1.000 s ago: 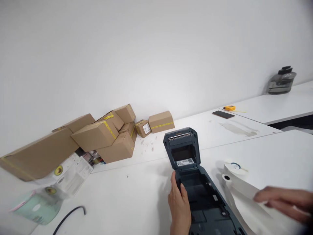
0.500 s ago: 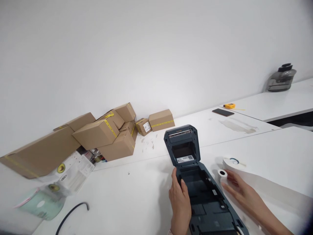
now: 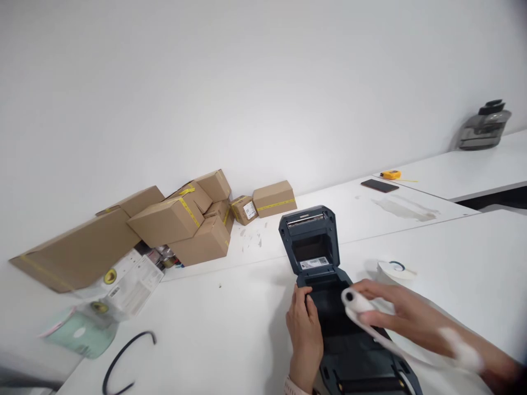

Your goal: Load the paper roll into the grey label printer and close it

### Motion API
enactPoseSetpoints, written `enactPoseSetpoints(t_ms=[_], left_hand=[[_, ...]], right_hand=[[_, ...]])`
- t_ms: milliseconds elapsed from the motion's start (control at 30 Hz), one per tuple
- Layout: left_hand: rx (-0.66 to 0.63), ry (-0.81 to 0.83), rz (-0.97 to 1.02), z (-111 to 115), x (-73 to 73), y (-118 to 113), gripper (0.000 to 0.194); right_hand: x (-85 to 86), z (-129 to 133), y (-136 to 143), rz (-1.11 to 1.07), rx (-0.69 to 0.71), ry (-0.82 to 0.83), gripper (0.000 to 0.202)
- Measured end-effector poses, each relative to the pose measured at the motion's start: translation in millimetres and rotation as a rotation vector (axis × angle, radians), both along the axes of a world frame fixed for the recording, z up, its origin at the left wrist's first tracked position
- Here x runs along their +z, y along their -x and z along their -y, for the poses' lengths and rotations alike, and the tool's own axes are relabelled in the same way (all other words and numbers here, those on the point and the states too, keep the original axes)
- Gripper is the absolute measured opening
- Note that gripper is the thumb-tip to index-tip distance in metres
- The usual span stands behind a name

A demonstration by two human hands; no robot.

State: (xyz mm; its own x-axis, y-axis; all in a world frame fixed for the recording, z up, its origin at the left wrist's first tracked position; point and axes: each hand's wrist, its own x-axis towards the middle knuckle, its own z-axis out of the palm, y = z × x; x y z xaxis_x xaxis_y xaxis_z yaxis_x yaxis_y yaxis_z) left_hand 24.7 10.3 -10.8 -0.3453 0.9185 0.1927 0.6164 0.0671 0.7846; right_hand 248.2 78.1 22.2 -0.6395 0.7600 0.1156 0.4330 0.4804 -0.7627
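Note:
A dark label printer (image 3: pixel 354 356) lies on the white table with its lid (image 3: pixel 310 238) tipped up. My left hand (image 3: pixel 303 329) grips the printer's left edge near the hinge, fingers over the rim. Between the thumb and fingers of my right hand (image 3: pixel 395 310) is a small white paper roll (image 3: pixel 359 303) with a dark hole in its end. It hangs over the right side of the printer's open bay. A white paper strip (image 3: pixel 391 345) trails from it toward the lower right, its far end blurred. Behind my right hand lies a larger white roll (image 3: pixel 387 269) with a blue ring on it.
Cardboard boxes (image 3: pixel 197 241) are piled at the left by the wall. Nearer are a mint-green container (image 3: pixel 84 332) and a curved black cable (image 3: pixel 119 359). Farther right lie a phone (image 3: pixel 379 185) and a yellow tape measure (image 3: pixel 390 175); a dark jug (image 3: pixel 483 129) stands beyond.
My right hand has lifted the small paper roll from beside the printer and moved it left over the bay, trailing its strip. My left hand keeps its grip on the printer's edge.

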Motion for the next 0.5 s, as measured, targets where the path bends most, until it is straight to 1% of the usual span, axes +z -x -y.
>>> enactPoseSetpoints(t_ms=[33,67,100,133,200,300,367,433,500], left_hand=[[-0.003,-0.006,-0.007,0.2,0.4,0.2,0.038],[-0.004,-0.013,-0.008,0.5,0.7,0.3,0.036],[-0.004,-0.021,-0.009,0.9,1.1,0.5,0.035],[-0.006,-0.027,-0.01,1.1,1.4,0.5,0.034],[-0.011,-0.034,-0.017,1.2,2.0,0.6,0.034],[-0.026,-0.037,-0.023,0.4,2.4,0.9,0.034],[-0.036,-0.037,-0.009,0.0,1.9,1.3,0.033],[-0.042,-0.036,0.03,0.1,0.6,1.8,0.032],[-0.061,-0.046,0.079,0.6,-1.4,2.3,0.032]], right_hand=[[12.8,-0.5,11.5,0.084,0.106,-0.025,0.034],[21.4,-2.2,23.7,0.153,0.172,-0.079,0.032],[25.8,-4.8,35.7,0.224,0.221,-0.139,0.03],[26.3,-8.1,47.0,0.287,0.254,-0.207,0.03],[18.9,-15.3,66.0,0.418,0.31,-0.332,0.027],[-0.9,-24.3,85.6,0.56,0.378,-0.418,0.016],[-13.8,-28.6,94.4,0.59,0.368,-0.428,0.011],[-25.4,-32.6,100.3,0.582,0.326,-0.434,0.006],[-36.2,-36.9,102.9,0.551,0.28,-0.443,0.015]])
